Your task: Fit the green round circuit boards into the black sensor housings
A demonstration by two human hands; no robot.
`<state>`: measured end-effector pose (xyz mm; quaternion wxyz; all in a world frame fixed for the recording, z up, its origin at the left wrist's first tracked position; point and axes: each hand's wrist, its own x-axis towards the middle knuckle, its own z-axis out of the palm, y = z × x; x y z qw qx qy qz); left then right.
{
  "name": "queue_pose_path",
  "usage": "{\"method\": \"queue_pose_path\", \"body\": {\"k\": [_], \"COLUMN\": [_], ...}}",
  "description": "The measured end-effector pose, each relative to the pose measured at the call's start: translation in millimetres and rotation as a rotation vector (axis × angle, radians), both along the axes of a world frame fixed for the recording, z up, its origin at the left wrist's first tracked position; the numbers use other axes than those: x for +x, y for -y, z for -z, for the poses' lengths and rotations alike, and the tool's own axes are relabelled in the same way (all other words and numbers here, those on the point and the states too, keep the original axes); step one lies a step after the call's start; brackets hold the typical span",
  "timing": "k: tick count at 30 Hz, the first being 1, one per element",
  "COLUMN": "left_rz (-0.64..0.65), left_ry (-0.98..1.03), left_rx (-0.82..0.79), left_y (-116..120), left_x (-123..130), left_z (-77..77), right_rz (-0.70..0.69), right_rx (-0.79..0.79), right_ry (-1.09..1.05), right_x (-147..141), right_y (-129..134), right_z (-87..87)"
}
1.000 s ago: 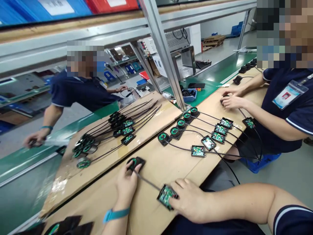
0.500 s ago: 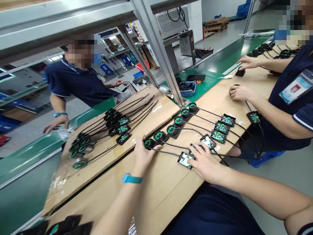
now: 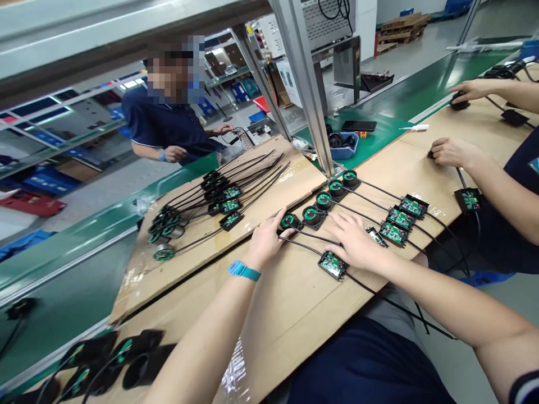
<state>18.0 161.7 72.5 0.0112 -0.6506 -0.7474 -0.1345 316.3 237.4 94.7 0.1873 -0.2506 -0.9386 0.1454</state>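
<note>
My left hand point(image 3: 268, 242) is closed around the near end of a row of round black housings with green circuit rings; its fingers mostly hide the part they grip, and a cable comes out by the thumb. Against the fingertips sits another round housing point(image 3: 290, 221). My right hand point(image 3: 352, 238) is stretched out, fingers apart, over the cables. Beside its palm lies a black case with a green circuit board point(image 3: 332, 265), wired to a cable at each end. A second case point(image 3: 376, 237) is partly hidden behind this hand.
More wired cases point(image 3: 394, 233) lie to the right. On the cardboard point(image 3: 202, 269) at left is a bundle of cabled parts point(image 3: 229, 193). A metal post point(image 3: 309, 90) rises behind the row. A co-worker's hands point(image 3: 450, 152) work at right; another person stands beyond. Black housings point(image 3: 145, 365) sit at lower left.
The view has shifted, so the bench appears further right and lower. My right hand has come off the nearest case's board and now reaches over the cables. My left hand stays at the row's end.
</note>
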Motion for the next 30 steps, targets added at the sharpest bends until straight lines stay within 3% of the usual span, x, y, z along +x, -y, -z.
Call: {"method": "queue_pose_path", "body": {"k": [5, 10, 16, 20, 30], "left_rz": [0.022, 0.039, 0.011, 0.079, 0.158], "left_ry": [-0.051, -0.067, -0.122, -0.101, -0.085], "left_rx": [-0.053, -0.04, -0.059, -0.049, 0.004], "left_y": [-1, 6, -4, -23, -107], "left_x": [-5, -11, 3, 18, 76], "left_z": [-0.4, 3.8, 0.4, -2.1, -8.6], "right_rz": [0.061, 0.125, 0.177, 0.244, 0.378], "right_rx": [0.116, 0.18, 0.18, 0.174, 0.16], "right_ry": [0.111, 0.106, 0.097, 0.104, 0.105], "right_x": [-72, -98, -99, -91, -33], "right_y": [-33, -49, -54, -73, -148], "right_z": [7.6, 18.1, 19.5, 16.3, 17.2]}}
